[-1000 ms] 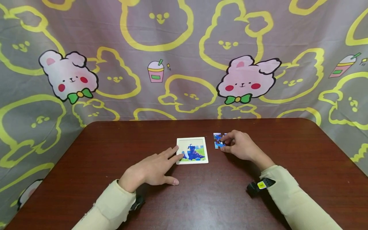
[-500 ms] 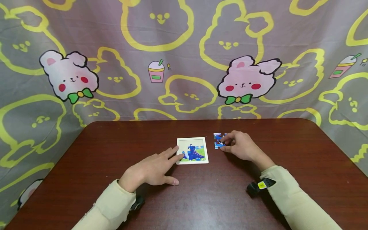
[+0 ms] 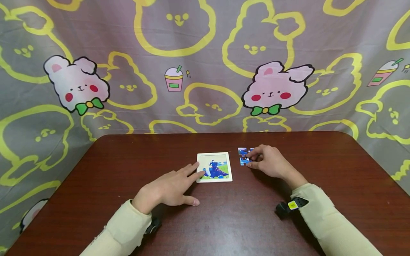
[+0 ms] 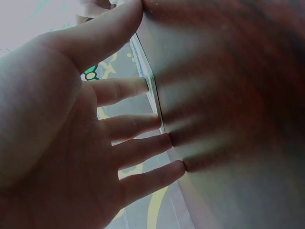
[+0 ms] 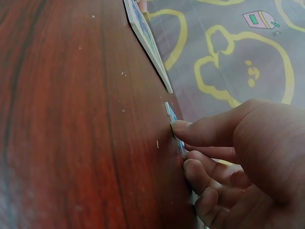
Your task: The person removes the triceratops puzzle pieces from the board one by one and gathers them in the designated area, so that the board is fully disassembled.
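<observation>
A white-framed jigsaw board (image 3: 214, 168) lies flat on the table. Blue dinosaur pieces fill its lower part, and a pale bare strip shows along the top. My left hand (image 3: 169, 186) rests with spread, straight fingers on the board's left edge; in the left wrist view the fingertips (image 4: 177, 167) touch down at the board and table. To the right of the board are several loose blue puzzle pieces (image 3: 242, 152), partly hidden by my right hand (image 3: 270, 161). In the right wrist view, thumb and fingers pinch a puzzle piece (image 5: 177, 138) low at the tabletop.
The dark red-brown wooden table (image 3: 217, 220) has rounded far corners. Behind it hangs a grey curtain (image 3: 205, 71) with yellow outlines and rabbit faces. A black wrist camera (image 3: 282, 210) sits on the right sleeve.
The loose pieces and my right hand have shifted very slightly to the right. My left hand and the board have stayed in place.
</observation>
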